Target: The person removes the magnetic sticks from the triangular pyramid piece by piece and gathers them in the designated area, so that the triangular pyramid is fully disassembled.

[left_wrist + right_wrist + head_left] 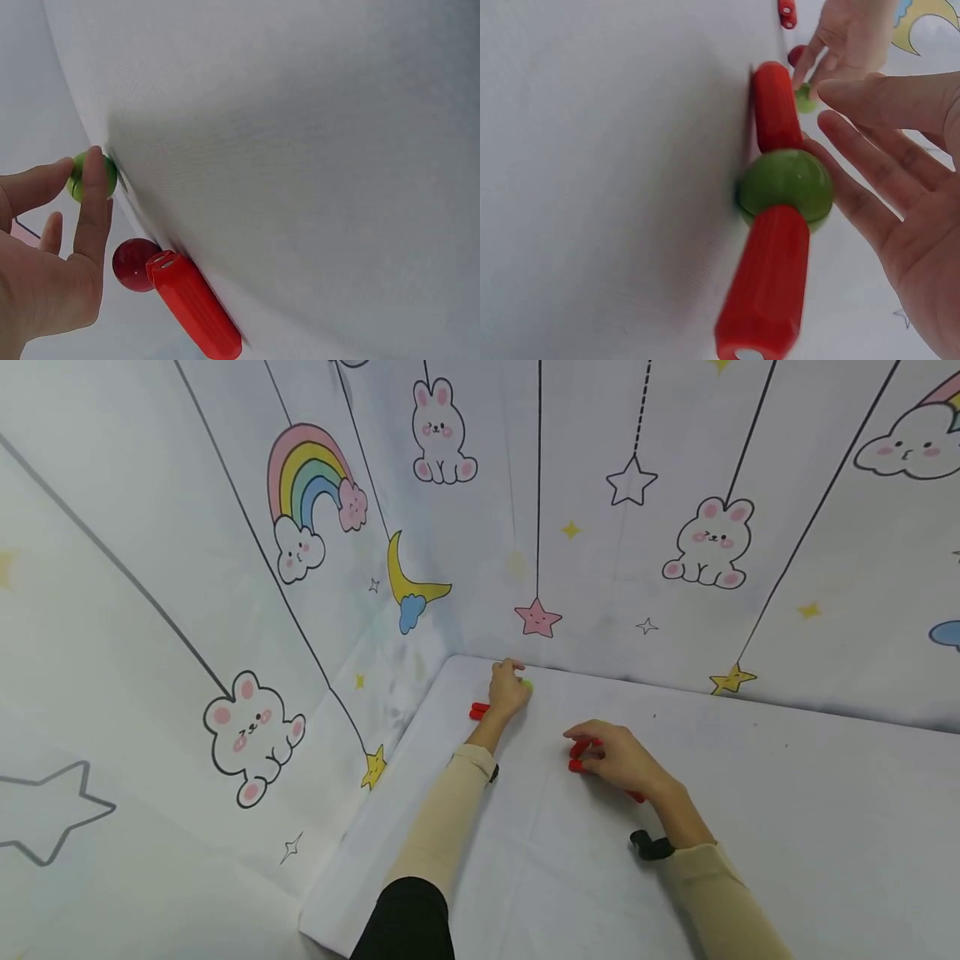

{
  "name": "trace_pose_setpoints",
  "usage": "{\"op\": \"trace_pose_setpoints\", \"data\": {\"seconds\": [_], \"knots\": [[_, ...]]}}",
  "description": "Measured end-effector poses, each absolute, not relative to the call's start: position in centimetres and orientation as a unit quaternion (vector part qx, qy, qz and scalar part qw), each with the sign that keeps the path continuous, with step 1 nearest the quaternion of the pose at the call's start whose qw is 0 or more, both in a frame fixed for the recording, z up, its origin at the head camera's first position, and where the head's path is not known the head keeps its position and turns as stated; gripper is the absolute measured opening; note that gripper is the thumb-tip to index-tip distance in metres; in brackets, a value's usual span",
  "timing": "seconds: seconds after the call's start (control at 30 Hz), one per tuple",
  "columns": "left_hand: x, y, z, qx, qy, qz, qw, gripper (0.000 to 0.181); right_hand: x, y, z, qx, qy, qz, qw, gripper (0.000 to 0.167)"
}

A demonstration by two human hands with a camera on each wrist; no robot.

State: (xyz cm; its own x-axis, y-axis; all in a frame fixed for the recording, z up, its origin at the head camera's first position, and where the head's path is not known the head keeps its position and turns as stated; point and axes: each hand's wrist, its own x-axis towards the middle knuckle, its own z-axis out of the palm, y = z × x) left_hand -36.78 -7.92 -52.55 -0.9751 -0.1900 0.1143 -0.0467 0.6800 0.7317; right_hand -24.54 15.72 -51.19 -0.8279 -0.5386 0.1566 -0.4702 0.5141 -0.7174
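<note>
At the table's far left corner my left hand (508,691) pinches a green ball (111,174) between thumb and finger. Close by it in the left wrist view are a dark red ball (135,265) and a red faceted stick (199,304), with a second stick partly hidden behind. My right hand (628,764) hovers with loosely bent fingers beside another green ball (787,180). A red stick (775,105) extends from that ball's far side, and a red stick with a holed end (763,289) from its near side. Whether a fingertip touches them, I cannot tell.
A white cloth covers the table (825,827). Printed curtains (600,568) with rabbits and stars border its back and left edges. A black strap piece (651,846) sits at the right wrist.
</note>
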Motion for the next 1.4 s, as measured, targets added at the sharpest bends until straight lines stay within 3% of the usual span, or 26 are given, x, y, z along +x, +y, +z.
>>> {"op": "trace_pose_setpoints", "data": {"seconds": [0.37, 0.63, 0.9, 1.4], "knots": [[-35.5, -8.7, -50.8, 0.051, -0.87, -0.48, 0.105, 0.055, -24.4, 17.6, -49.9, -0.239, 0.869, -0.431, 0.048, 0.05], [-33.2, -9.1, -49.5, 0.007, -0.812, -0.567, 0.136, 0.046, -24.6, 18.4, -49.8, -0.214, 0.885, -0.409, 0.063, 0.055], [-30.6, -8.9, -49.5, -0.018, -0.748, -0.656, 0.103, 0.043, -24.4, 18.3, -49.9, -0.197, 0.892, -0.399, 0.08, 0.059], [-27.2, -6.5, -50.6, -0.074, -0.761, -0.645, 0.005, 0.041, -24.3, 17.9, -49.4, -0.207, 0.898, -0.375, 0.103, 0.062]]}}
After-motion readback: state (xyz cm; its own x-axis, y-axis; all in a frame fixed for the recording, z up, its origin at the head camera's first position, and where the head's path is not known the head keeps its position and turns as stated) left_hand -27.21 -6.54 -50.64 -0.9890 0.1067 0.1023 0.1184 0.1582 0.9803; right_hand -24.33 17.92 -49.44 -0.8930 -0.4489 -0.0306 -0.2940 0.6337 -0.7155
